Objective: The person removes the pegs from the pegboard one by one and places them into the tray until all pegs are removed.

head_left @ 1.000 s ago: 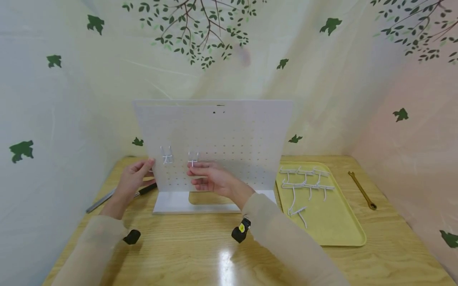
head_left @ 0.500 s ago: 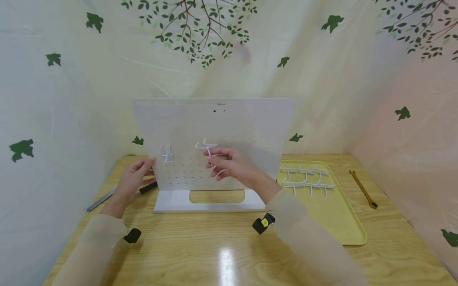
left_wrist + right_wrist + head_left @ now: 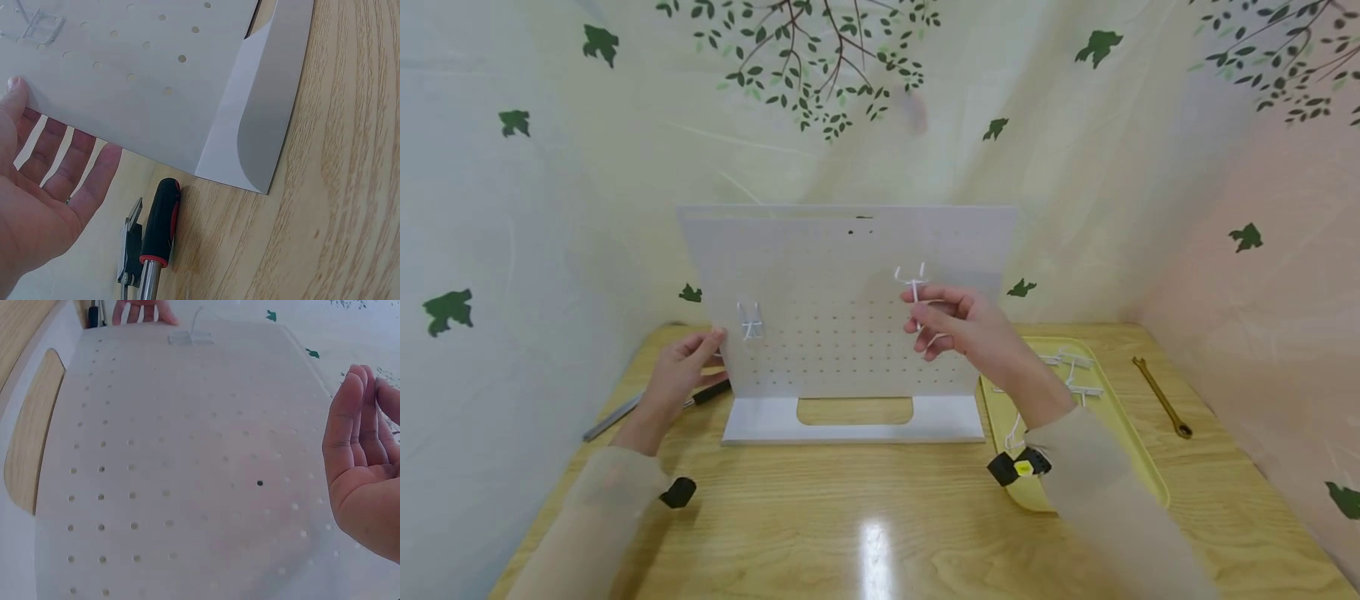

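Observation:
A white pegboard (image 3: 842, 275) stands upright on its white base (image 3: 760, 427) on the wooden table. My left hand (image 3: 674, 377) grips the board's left edge, thumb on the front and fingers behind, as the left wrist view also shows. My right hand (image 3: 970, 333) pinches a white peg hook (image 3: 914, 283) between thumb and fingers, prongs up, in front of the board's right half. In the right wrist view my right hand (image 3: 359, 450) hides the hook. Another white hook (image 3: 750, 323) is mounted at the board's left side.
A yellow tray (image 3: 1138, 475) with several white hooks (image 3: 1078, 362) lies right of the board, partly behind my right forearm. A gold-coloured wrench (image 3: 1161, 398) lies farther right. A black-handled tool (image 3: 162, 219) lies on the table by my left hand.
My right hand has pulled the hook away from the middle of the pegboard and carried it up and to the right. The left hand has stayed on the board's edge.

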The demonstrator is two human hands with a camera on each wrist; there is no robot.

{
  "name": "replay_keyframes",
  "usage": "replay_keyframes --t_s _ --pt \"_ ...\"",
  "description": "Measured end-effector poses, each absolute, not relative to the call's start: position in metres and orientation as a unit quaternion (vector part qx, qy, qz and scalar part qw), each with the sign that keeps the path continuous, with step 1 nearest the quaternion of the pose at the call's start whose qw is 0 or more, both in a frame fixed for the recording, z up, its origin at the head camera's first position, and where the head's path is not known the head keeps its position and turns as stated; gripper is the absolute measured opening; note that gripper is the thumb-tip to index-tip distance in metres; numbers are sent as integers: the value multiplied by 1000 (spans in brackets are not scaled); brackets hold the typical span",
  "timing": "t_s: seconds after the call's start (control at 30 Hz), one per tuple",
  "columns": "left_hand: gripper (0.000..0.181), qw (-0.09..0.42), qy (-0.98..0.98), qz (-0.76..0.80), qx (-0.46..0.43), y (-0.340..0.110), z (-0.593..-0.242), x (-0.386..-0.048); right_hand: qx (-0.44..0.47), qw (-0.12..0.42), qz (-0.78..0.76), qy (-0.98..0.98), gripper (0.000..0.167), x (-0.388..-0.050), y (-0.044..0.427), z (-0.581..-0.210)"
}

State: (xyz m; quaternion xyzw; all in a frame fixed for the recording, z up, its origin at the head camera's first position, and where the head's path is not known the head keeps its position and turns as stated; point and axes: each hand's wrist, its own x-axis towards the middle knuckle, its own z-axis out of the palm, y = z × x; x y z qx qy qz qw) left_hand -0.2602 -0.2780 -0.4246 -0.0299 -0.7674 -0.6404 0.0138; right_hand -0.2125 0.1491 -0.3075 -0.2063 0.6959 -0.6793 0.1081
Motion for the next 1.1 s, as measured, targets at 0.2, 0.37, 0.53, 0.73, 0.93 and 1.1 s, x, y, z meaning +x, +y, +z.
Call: replay_keyframes --t_s 0.2,0.37,0.53,0.73,0.93,1.1 --pt "42 12 -768 -639 -33 -279 -424 -260 -208 79 -637 738 30 -201 187 -315" --pt "44 13 -771 -635 -33 -280 -423 -259 -196 68 -616 760 27 -191 224 -326" --pt "42 15 -770 -637 -30 -279 -424 -261 -176 71 -605 774 22 -183 264 -339" --pt "39 6 -761 -649 -27 -278 -427 -263 -157 57 -584 794 21 -172 303 -352" --pt "43 9 -768 -640 -27 -279 -427 -262 -144 53 -549 822 22 -169 330 -371" --pt "45 9 -772 -634 -27 -279 -426 -263 -109 83 -523 841 30 -170 344 -392"
